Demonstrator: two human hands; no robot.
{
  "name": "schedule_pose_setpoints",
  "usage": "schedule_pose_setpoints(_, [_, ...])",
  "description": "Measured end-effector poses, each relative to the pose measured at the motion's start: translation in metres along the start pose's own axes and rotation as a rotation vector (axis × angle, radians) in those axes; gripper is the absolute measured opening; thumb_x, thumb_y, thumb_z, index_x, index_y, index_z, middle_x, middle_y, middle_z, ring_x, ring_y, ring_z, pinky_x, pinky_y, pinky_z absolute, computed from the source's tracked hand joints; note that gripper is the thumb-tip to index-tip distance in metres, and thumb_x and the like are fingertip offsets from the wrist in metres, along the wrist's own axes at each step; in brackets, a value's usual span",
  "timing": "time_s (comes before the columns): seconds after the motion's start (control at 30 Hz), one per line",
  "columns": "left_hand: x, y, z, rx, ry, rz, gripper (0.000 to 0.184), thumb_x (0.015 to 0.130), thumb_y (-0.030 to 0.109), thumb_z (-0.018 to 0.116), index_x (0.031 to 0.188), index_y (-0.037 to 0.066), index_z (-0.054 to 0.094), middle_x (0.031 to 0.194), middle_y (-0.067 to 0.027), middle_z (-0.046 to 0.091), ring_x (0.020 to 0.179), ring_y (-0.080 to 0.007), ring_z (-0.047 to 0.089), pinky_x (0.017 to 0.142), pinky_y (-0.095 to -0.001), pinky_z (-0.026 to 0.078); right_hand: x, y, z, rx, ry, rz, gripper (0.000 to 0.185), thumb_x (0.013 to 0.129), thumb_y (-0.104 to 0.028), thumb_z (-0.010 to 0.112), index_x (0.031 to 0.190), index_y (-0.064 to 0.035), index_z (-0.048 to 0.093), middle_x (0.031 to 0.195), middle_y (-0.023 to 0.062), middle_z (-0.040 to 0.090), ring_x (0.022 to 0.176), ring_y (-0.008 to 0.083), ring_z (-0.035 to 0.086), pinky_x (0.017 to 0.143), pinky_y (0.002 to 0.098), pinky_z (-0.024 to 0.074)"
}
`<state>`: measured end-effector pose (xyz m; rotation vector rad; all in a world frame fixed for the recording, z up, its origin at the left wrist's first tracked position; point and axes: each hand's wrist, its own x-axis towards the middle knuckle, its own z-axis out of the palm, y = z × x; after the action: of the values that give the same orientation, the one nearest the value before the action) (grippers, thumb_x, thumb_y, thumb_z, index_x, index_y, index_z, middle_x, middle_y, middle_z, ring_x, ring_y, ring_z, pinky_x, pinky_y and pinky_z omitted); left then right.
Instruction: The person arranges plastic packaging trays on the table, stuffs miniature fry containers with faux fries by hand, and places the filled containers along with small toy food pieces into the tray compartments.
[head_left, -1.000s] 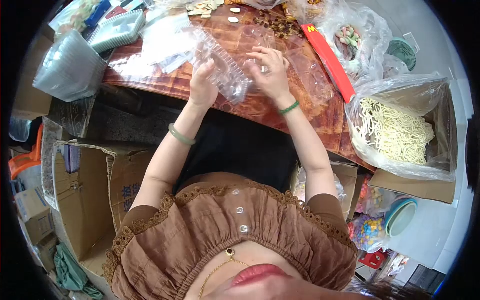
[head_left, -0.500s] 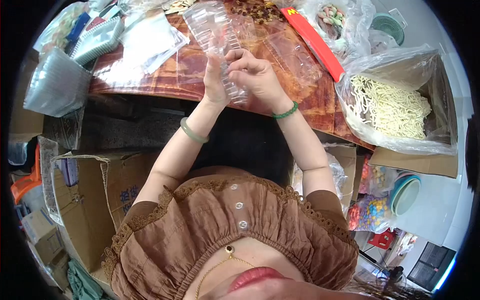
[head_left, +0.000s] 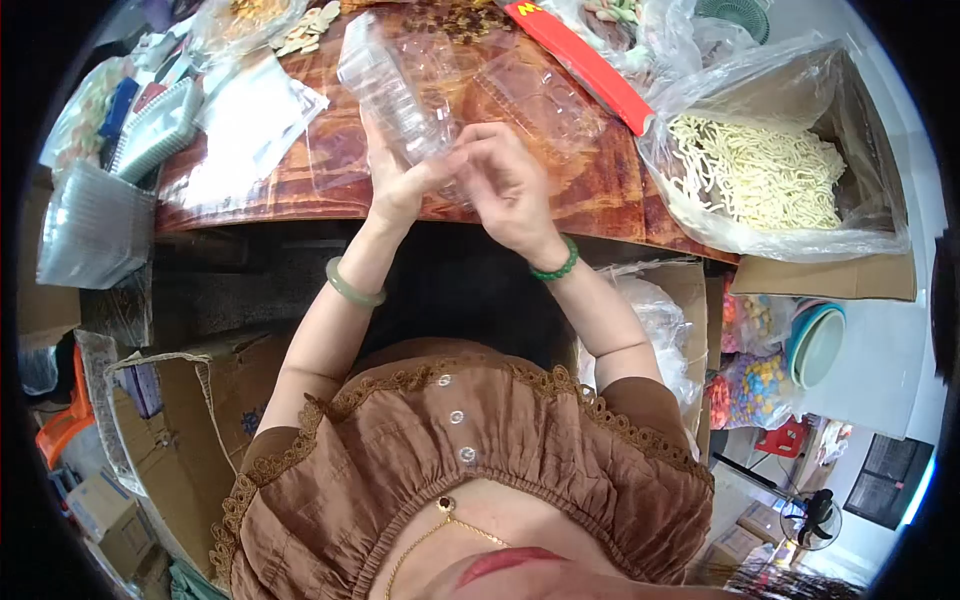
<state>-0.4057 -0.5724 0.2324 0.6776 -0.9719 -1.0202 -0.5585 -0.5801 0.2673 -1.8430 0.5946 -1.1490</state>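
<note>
A long, ribbed clear plastic tray (head_left: pixel 392 98) is held over the near edge of the table, its far end tilted away. My left hand (head_left: pixel 393 188) grips its lower left side, with the thumb across the near end. Close by, my right hand (head_left: pixel 508 192) has its fingers curled in a pinch at that same near end. The right thumb is a little blurred, and the edge between the fingers is partly hidden.
On the wooden table (head_left: pixel 285 185) lie clear plastic sheets (head_left: pixel 245 125), a clear lid-like piece (head_left: pixel 545 95) and a long red box (head_left: pixel 585 65). A lined carton of pale noodle-like strips (head_left: pixel 760 175) stands right. Stacked clear trays (head_left: pixel 95 225) are at left.
The plastic tray has tipped, its upper end swinging left and its broad side now showing. Both hands have come lower and nearer my body, and the view has shifted.
</note>
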Motion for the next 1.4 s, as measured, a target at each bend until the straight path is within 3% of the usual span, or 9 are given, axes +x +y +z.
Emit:
schedule_pose_setpoints(0.03, [-0.005,0.004,0.009,-0.038,0.05,0.049,0.109,0.058,0.006,0.073,0.145,0.011,0.006,0.132,-0.0151,0.032,0.115,-0.0258,0.043,0.092,-0.0386,0.044,0.0,-0.001,-0.006,-0.012,0.119,-0.061,0.006,0.085,-0.003,0.057,0.089,-0.0008,0.059,0.088,0.0029,0.057,0.07,0.0047,0.047,0.058,0.0191,0.039])
schedule_pose_setpoints(0.13, [-0.012,0.01,0.012,-0.059,0.077,0.112,0.108,0.057,0.006,0.072,0.145,0.011,0.01,0.139,-0.0131,0.027,0.121,-0.0298,0.038,0.097,-0.0429,0.041,0.002,-0.011,-0.056,0.094,0.197,0.165,0.009,0.092,-0.01,0.053,0.094,-0.0014,0.055,0.088,0.0024,0.061,0.077,0.0061,0.055,0.069,0.0201,0.0457])
schedule_pose_setpoints(0.4, [-0.063,0.049,0.036,-0.388,-0.266,-0.222,0.123,0.047,0.045,0.074,0.146,0.009,0.01,0.146,-0.0158,0.024,0.12,-0.0296,0.043,0.103,-0.0429,0.032,-0.001,0.045,-0.162,-0.009,-0.399,0.889,0.019,0.092,-0.023,0.057,0.091,-0.0035,0.06,0.08,-0.0008,0.062,0.071,0.0065,0.057,0.064,0.0208,0.0462])
schedule_pose_setpoints(0.53, [-0.062,-0.019,0.063,-0.359,-0.393,-0.438,0.122,0.052,0.04,0.082,0.145,0.006,0.011,0.147,-0.0133,0.021,0.135,-0.0276,0.023,0.108,-0.0453,0.024,0.0,0.075,-0.147,-0.757,-0.221,0.375,0.03,0.083,-0.031,0.066,0.094,-0.0035,0.061,0.078,0.0063,0.065,0.065,0.0173,0.061,0.06,0.0278,0.0471])
schedule_pose_setpoints(0.6, [-0.057,-0.037,0.068,-0.388,-0.373,-0.433,0.111,0.059,0.028,0.075,0.146,0.007,0.008,0.144,-0.0135,0.026,0.132,-0.0263,0.027,0.109,-0.0417,0.022,0.01,0.07,-0.141,-0.769,-0.139,0.482,0.033,0.076,-0.031,0.07,0.099,-0.0077,0.063,0.091,0.0082,0.065,0.08,0.0229,0.061,0.07,0.0347,0.0464])
schedule_pose_setpoints(0.67, [-0.051,-0.053,0.077,-0.423,-0.327,-0.407,0.094,0.068,0.015,0.067,0.145,0.007,0.013,0.134,-0.0115,0.039,0.125,-0.0234,0.037,0.106,-0.0376,0.026,0.015,0.074,-0.143,-1.195,-0.097,0.002,0.033,0.074,-0.028,0.071,0.103,-0.0138,0.064,0.107,0.0033,0.062,0.099,0.0215,0.055,0.083,0.0392,0.0399])
schedule_pose_setpoints(0.83, [-0.032,-0.053,0.101,-0.388,-0.126,-0.537,0.071,0.071,0.017,0.067,0.132,0.007,0.031,0.12,-0.0083,0.049,0.112,-0.02,0.048,0.096,-0.0357,0.04,0.032,0.099,-0.193,-1.244,-0.468,0.125,0.034,0.079,-0.023,0.066,0.112,-0.0235,0.061,0.124,-0.0015,0.055,0.113,0.021,0.047,0.088,0.0406,0.0318])
schedule_pose_setpoints(1.03, [-0.008,-0.07,0.118,-0.425,0.039,-0.369,0.072,0.077,0.011,0.063,0.136,0.01,0.022,0.113,-0.0097,0.049,0.102,-0.0201,0.053,0.086,-0.0353,0.047,0.001,0.09,-0.201,-0.947,-0.024,0.018,0.038,0.082,-0.027,0.062,0.119,-0.0189,0.057,0.129,0.0066,0.05,0.119,0.0259,0.044,0.094,0.0506,0.033])
schedule_pose_setpoints(1.4, [0.02,-0.081,0.125,-0.363,0.179,-0.38,0.057,0.08,0.014,0.06,0.128,0.01,0.029,0.109,-0.0089,0.05,0.1,-0.0229,0.054,0.086,-0.0414,0.047,-0.016,0.11,-0.191,-1.166,-0.145,0.043,0.048,0.086,-0.027,0.056,0.132,-0.0179,0.045,0.143,0.0098,0.034,0.133,0.0283,0.027,0.101,0.0496,0.0241])
